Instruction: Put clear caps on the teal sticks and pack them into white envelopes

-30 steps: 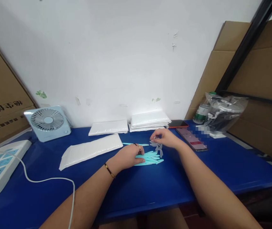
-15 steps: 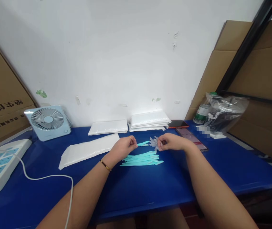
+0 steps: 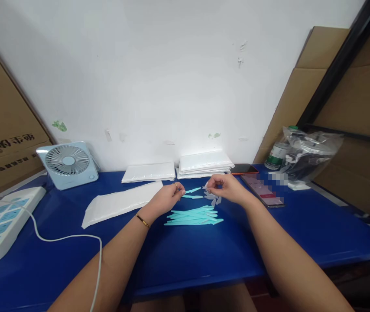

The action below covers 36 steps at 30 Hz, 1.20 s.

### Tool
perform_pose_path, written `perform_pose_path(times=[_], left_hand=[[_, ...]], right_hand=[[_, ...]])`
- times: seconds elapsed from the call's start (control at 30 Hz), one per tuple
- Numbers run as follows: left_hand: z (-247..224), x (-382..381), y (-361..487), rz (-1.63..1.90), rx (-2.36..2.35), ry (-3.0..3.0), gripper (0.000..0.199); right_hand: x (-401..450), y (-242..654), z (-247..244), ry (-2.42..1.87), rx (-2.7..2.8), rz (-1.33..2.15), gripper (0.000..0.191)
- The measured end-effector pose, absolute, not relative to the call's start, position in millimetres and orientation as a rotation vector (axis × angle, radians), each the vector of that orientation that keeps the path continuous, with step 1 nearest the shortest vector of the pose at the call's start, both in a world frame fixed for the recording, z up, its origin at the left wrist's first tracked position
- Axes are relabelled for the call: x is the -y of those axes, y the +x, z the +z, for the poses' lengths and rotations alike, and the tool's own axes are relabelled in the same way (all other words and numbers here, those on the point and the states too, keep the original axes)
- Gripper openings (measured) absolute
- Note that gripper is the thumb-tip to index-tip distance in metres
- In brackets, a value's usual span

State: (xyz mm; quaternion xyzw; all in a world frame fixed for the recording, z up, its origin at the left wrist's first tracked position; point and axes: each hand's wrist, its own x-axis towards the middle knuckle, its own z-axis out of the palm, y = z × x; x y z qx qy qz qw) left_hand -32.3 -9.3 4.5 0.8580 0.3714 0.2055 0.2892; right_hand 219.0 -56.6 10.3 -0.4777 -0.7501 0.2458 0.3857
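My left hand [image 3: 171, 196] pinches a slim teal eyebrow razor [image 3: 194, 190], its blade end pointing right. Just below it another teal stick [image 3: 195, 197], with a paler end, lies on the blue tabletop. My right hand [image 3: 222, 186] is closed at the fingertips on a small translucent blade cap [image 3: 206, 188], apart from the razor. Under those fingers lie several loose frosted caps [image 3: 210, 196]. A pile of teal eyebrow razors [image 3: 191, 216] rests nearer to me, handles mostly to the left.
White padded packets [image 3: 204, 161] are stacked against the wall, with a long white packet [image 3: 116, 206] at the left. A small fan [image 3: 68, 161], a power strip [image 3: 8, 221] and its white cable stand further left. A phone [image 3: 263, 190], a bottle [image 3: 274, 156] and a plastic bag [image 3: 311, 156] are at the right.
My right hand has shifted left and away from me, off the loose caps, towards the razor in my left hand. The view has shifted slightly.
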Motion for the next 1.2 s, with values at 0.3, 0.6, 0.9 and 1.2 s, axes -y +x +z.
perform_pose_path(times=[0.3,0.6,0.9,1.2], left_hand=[[8.9,11.6,-30.8,0.495,-0.967,2.306,0.032],[2.1,12.5,-26.0,0.527,-1.024,2.515,0.027],[4.4,24.1,-21.6,0.294,-0.781,2.66,0.025],[0.2,25.8,-19.0,0.16,-0.963,2.336,0.027]], right_hand=[[56.4,209.4,10.4,-1.199,1.993,0.553,0.012],[50.7,192.3,0.2,-1.309,2.068,0.566,0.011],[56.2,231.1,10.8,-1.483,2.386,0.535,0.021],[52.5,231.4,4.6,-1.642,2.385,0.45,0.018]])
